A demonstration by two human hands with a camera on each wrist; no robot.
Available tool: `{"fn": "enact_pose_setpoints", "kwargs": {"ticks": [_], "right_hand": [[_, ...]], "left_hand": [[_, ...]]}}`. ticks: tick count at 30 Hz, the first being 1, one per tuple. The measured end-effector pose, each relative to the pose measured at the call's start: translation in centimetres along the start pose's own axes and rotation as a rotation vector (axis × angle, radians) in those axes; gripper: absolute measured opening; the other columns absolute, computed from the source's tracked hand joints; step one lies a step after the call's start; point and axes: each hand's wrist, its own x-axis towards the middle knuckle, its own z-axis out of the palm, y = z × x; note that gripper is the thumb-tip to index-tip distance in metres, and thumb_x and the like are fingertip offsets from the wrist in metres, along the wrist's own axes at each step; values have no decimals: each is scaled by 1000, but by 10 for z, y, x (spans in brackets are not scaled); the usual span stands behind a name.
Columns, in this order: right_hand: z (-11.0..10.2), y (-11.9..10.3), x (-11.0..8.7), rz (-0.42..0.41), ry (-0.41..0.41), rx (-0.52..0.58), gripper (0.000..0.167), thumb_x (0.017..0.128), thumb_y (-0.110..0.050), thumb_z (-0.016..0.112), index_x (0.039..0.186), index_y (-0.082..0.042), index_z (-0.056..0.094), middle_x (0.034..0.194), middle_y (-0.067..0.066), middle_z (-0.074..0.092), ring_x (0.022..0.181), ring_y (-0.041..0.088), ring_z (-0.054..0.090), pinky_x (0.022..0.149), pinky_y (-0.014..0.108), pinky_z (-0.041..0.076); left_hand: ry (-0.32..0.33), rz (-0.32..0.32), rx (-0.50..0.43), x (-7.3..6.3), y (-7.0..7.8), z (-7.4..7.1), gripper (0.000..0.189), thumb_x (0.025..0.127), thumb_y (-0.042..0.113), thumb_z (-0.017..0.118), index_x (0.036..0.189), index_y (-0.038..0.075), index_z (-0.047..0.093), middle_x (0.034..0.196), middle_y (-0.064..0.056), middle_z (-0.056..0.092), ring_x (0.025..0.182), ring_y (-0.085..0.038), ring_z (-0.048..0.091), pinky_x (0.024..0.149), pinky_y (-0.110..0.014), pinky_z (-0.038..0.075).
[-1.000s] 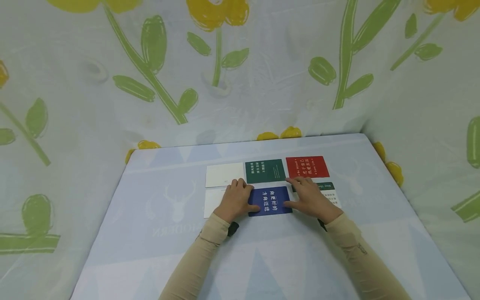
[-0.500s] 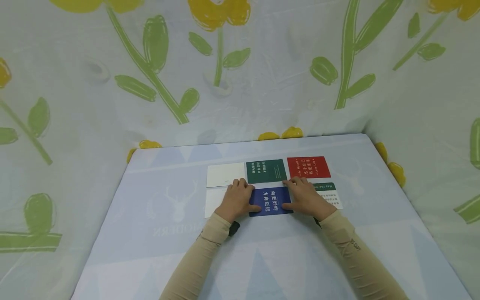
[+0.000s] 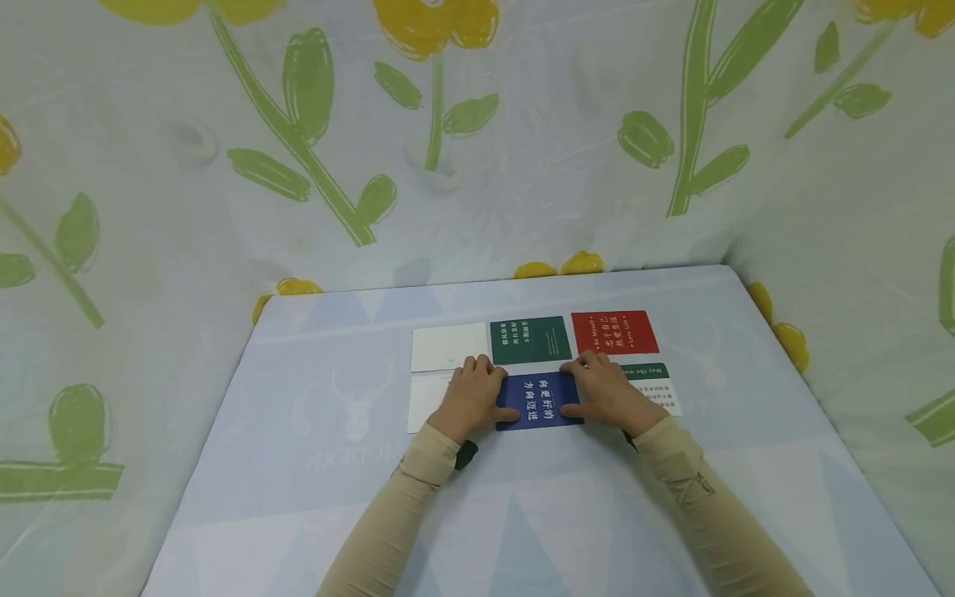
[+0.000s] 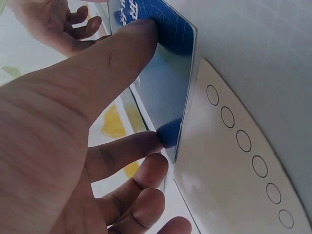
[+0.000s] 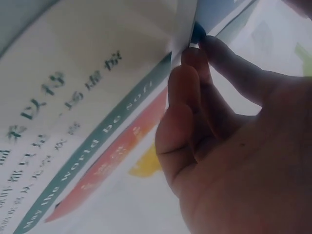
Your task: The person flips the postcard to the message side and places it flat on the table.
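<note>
A blue card [image 3: 539, 402] with white lettering lies in the near row, between my two hands. My left hand [image 3: 468, 402] holds its left end. In the left wrist view its thumb presses on the blue face [image 4: 168, 78], with the index fingertip at the far edge and the other fingers curled. My right hand [image 3: 608, 394] grips the right end, thumb on the near part and fingers at the far edge. In the right wrist view the right hand's fingers [image 5: 178, 122] are curled beside the white card with a green band [image 5: 73, 97].
Behind lie a white card [image 3: 448, 347], a green card [image 3: 530, 342] and a red card [image 3: 615, 333]. Another white card [image 3: 424, 406] is partly under my left hand's outline; it bears printed circles in the left wrist view. A flowered curtain [image 3: 552, 149] surrounds the table [image 3: 298, 514].
My right hand has shifted slightly left along the blue card, showing more of the green-banded card. The left hand and blue card have stayed nearly still.
</note>
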Motion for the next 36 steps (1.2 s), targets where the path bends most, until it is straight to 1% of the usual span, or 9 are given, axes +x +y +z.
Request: {"fn": "enact_pose_setpoints", "kwargs": {"ticks": [6,11,19,25,27,29,31,34,36], "right_hand": [[-3,-3,5,16,-40,-20,73,79,-37,88,137,-4,57,124,17,51,117,35,45,105,55,39],[-4,-3,9,35,-56,-25,73,78,-37,89,136,-5,56,125,19,50,118,35,45,106,56,38],[-4,-3,8,44,-7,34,74,75,-32,92,132,-5,54,128,20,49,120,37,46,107,58,38],[-3,-3,5,38,16,46,77,74,-33,93,134,-5,53,127,18,53,120,36,47,109,57,36],[-4,-3,3,34,17,57,78,76,-34,91,136,-4,52,129,18,54,121,36,47,109,57,36],[-4,-1,2,39,25,83,76,81,-36,87,140,-4,52,130,19,55,121,36,49,107,57,39],[-6,0,-1,64,36,129,73,86,-37,82,143,-4,50,129,19,57,118,35,51,104,56,43],[-8,2,-5,110,57,196,65,93,-37,75,145,-5,50,121,16,60,109,31,56,95,53,50],[-9,3,-8,130,62,228,61,95,-36,73,143,-4,52,110,13,61,98,27,58,86,47,54]], "left_hand": [[-1,3,2,1,0,-1,78,78,61,81,130,6,64,114,-10,56,99,-23,45,85,-38,45],[2,-1,-13,0,0,0,78,78,61,81,130,6,63,113,-11,55,99,-24,46,86,-39,46],[11,-26,-93,-1,-1,2,81,77,58,83,134,6,60,120,-14,52,106,-27,45,93,-43,45],[42,-25,-76,-1,0,4,85,76,60,83,137,7,57,128,-15,52,111,-29,46,97,-44,45],[54,-20,-68,-2,0,4,85,76,59,83,136,6,57,128,-15,52,112,-29,46,97,-44,45],[68,-16,-73,-4,1,4,84,76,59,84,136,6,56,129,-15,52,112,-29,46,97,-44,45],[87,-11,-79,-5,1,5,83,76,58,84,135,7,56,129,-15,53,112,-28,46,97,-43,45],[133,0,-90,-7,2,7,81,75,56,86,133,7,56,128,-14,53,111,-28,47,95,-42,45],[161,5,-85,-8,2,8,81,74,55,87,131,7,56,127,-13,53,109,-27,47,94,-41,46]]}}
